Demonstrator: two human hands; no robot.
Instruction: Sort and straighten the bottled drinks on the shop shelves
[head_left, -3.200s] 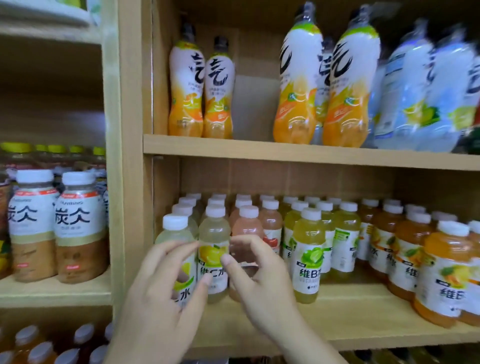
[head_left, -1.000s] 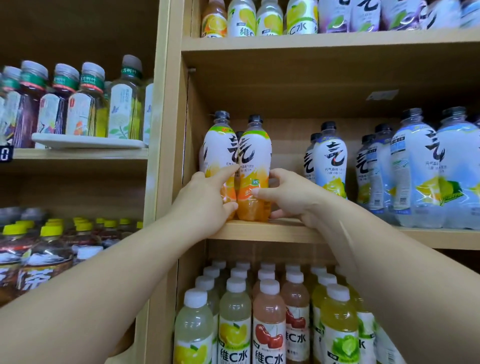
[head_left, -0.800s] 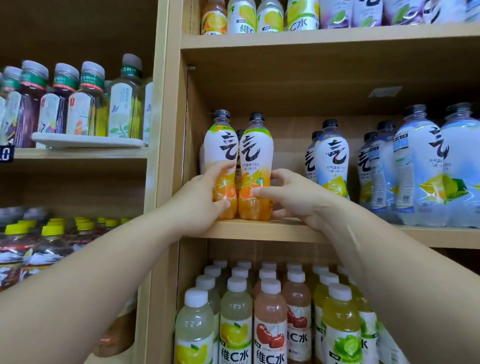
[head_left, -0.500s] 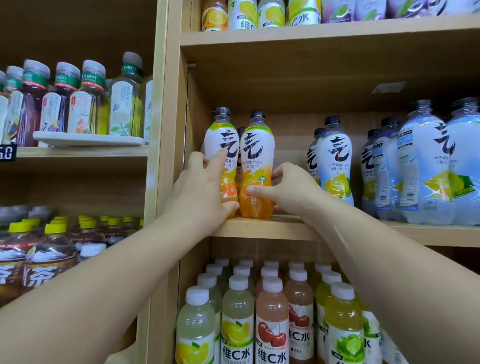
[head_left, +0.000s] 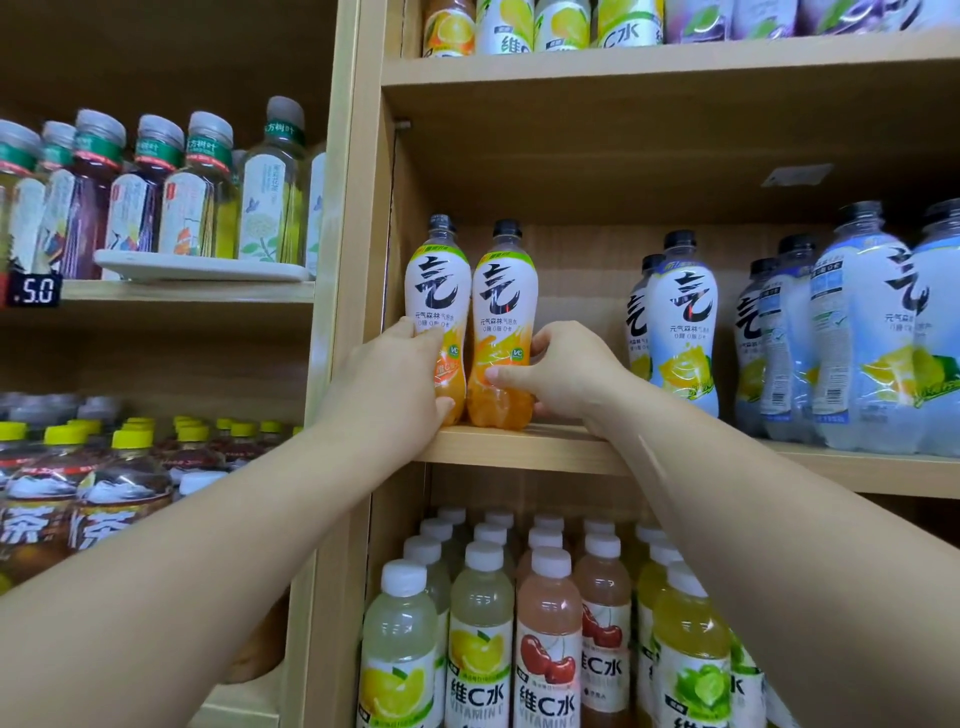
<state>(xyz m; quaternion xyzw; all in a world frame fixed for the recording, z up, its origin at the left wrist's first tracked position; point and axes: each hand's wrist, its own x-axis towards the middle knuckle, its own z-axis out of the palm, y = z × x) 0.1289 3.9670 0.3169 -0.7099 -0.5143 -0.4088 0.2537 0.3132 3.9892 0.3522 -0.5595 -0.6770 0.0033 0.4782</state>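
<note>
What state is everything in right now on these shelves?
left orange bottle, upright, capped, label outward, at the shelf front.
right orange bottle, upright, capped, label outward, close beside it.
left grip, curled round left orange bottle.
right grip, curled round right orange bottle.
lemon bottles, upright, capped, some labels turned aside.
vitamin C bottles, upright, capped, in rows below.

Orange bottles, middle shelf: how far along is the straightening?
Done: vitamin C water rows below stand lined up, labels forward. In hand: left hand grips left orange bottle, right hand grips right orange bottle, both upright, labels front. Remaining: lemon bottles to the right, some labels turned sideways.
</note>
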